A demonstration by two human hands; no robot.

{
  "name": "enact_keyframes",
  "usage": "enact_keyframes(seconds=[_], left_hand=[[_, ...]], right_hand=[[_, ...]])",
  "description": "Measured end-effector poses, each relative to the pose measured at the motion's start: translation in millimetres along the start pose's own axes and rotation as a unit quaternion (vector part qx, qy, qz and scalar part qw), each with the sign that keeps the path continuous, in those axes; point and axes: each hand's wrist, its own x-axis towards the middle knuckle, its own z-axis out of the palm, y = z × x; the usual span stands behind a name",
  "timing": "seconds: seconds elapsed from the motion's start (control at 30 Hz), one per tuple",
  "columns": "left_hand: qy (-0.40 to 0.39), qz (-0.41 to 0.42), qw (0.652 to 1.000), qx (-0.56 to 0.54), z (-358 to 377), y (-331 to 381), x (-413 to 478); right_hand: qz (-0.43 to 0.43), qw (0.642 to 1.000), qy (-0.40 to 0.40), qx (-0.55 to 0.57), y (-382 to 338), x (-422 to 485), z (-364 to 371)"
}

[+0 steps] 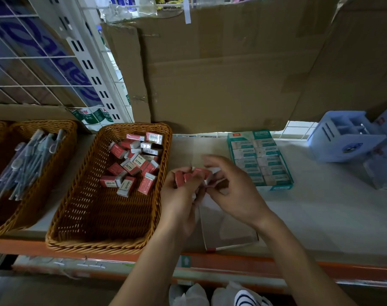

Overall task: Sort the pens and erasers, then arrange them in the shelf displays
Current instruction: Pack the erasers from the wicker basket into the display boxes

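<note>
My left hand (pixel 179 202) grips a bunch of red-sleeved erasers (pixel 189 175) just right of a wicker basket (pixel 77 208). My right hand (pixel 230 191) pinches the same bunch from the right, over an open white carton (pixel 227 230) lying on the shelf. Several red erasers (pixel 133 166) lie loose in the far half of that basket. A second wicker basket (pixel 62 127) at the left holds several grey pens (pixel 27 164). A teal display box (pixel 261 160) of white erasers stands to the right of my hands.
A pale blue plastic organiser (pixel 342 138) lies tipped at the far right. Brown cardboard boxes (pixel 232 69) wall off the back of the shelf. A white wire grid (pixel 33 69) rises at the left. The shelf's orange front edge (pixel 232 261) runs below my wrists.
</note>
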Motion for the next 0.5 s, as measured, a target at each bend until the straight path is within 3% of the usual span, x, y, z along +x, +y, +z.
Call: enact_keyframes(seconds=[0.13,0.3,0.5], left_hand=[[-0.038,0.008,0.999,0.019,-2,3,-5],[-0.066,-0.023,0.997,0.033,-2,6,-11],[-0.102,-0.040,0.991,0.070,-3,8,-14]], right_hand=[[0.015,0.999,0.001,0.043,-3,-3,-15],[0.117,0.963,0.084,0.227,-6,-4,-20],[0.110,0.977,0.098,0.155,-6,-7,-19]])
